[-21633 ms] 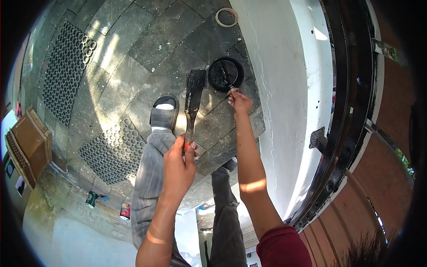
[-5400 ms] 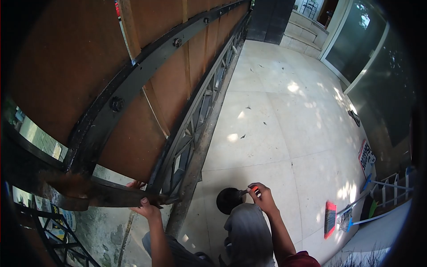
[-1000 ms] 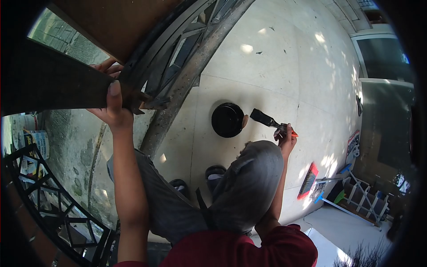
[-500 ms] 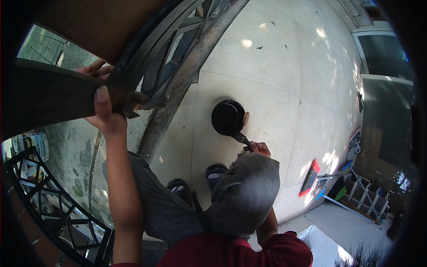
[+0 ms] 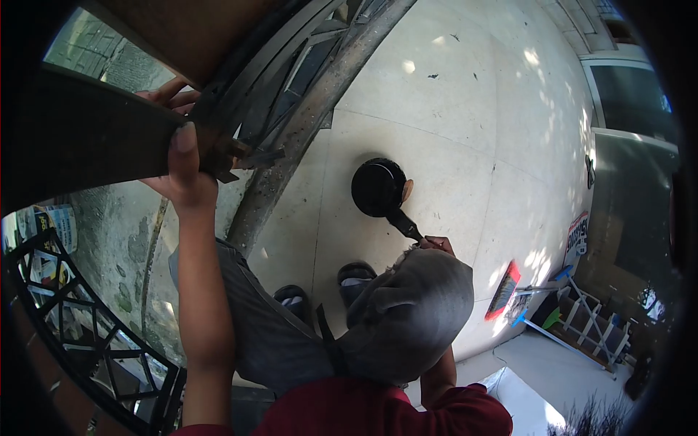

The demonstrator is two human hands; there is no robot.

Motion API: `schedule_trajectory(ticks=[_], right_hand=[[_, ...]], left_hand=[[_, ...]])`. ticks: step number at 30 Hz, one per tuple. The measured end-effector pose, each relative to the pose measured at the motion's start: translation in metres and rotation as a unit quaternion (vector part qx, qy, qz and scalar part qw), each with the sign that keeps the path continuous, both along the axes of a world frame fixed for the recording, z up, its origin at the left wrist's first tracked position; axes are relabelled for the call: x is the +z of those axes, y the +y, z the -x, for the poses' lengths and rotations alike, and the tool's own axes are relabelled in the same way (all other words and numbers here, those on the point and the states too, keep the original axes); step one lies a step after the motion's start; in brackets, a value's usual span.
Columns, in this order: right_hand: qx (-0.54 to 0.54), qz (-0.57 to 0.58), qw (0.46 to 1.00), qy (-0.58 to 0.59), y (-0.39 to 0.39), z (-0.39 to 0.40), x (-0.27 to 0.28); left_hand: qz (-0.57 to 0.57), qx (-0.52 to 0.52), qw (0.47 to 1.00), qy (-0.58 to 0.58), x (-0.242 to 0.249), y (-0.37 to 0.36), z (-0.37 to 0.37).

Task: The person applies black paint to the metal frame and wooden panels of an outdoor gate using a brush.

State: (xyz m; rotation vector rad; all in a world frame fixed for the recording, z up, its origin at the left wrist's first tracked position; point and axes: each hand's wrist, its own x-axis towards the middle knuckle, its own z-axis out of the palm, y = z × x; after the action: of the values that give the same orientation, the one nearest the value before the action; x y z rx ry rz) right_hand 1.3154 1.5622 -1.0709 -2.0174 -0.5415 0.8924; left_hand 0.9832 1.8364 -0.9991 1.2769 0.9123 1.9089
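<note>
Far left, lower corner: black wrought-iron grille (image 5: 80, 320) with paint cans (image 5: 54, 221) seen behind it, on a stained concrete strip. Above that, a dark flat gate bar (image 5: 87, 142) runs in from the left edge; left hand (image 5: 182, 171) wraps its end, thumb on the near face, fingers curled over the far side, grip clamped firm on the bar. Just right of the hand, the rusty end joint meets the gate's lattice frame (image 5: 291, 80), which slants up to the top edge, brown panel above it. Left forearm drops straight down toward the red shirt (image 5: 378, 414) at the bottom. Grey trousers fill the centre, raised right knee (image 5: 411, 312) blocking part of the view; two sandalled feet (image 5: 356, 280) on the pale tiled floor (image 5: 451, 123). Centre: round black paint tin (image 5: 379, 187) sits on the floor, near the gate's foot but apart from it. Paintbrush (image 5: 403, 221) has its bristle end at the tin's lower rim, handle slanting down-right into the right hand (image 5: 432, 245), which peeks over the knee; grip looks closed round the handle, fingers mostly hidden. Right side: red-headed broom (image 5: 503, 291) lying on the floor, blue-and-white folding frame (image 5: 582, 320) beside it, printed sign (image 5: 578, 236) leaning at a dark glass door (image 5: 632, 182).
</note>
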Motion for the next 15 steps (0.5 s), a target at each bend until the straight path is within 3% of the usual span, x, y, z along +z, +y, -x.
schedule_trajectory(ticks=[5, 10, 15], right_hand=[[0.05, -0.01, 0.998, -0.033, -0.011, -0.019, 0.01], [0.087, -0.034, 0.993, -0.067, -0.016, -0.04, 0.028], [0.111, -0.122, 0.982, -0.088, 0.023, -0.041, 0.041]], left_hand=[[-0.004, 0.022, 1.0, 0.022, 0.001, 0.001, 0.0], [-0.038, 0.018, 0.999, -0.035, -0.001, 0.004, 0.0], [-0.064, 0.022, 0.997, -0.032, -0.004, 0.004, -0.005]])
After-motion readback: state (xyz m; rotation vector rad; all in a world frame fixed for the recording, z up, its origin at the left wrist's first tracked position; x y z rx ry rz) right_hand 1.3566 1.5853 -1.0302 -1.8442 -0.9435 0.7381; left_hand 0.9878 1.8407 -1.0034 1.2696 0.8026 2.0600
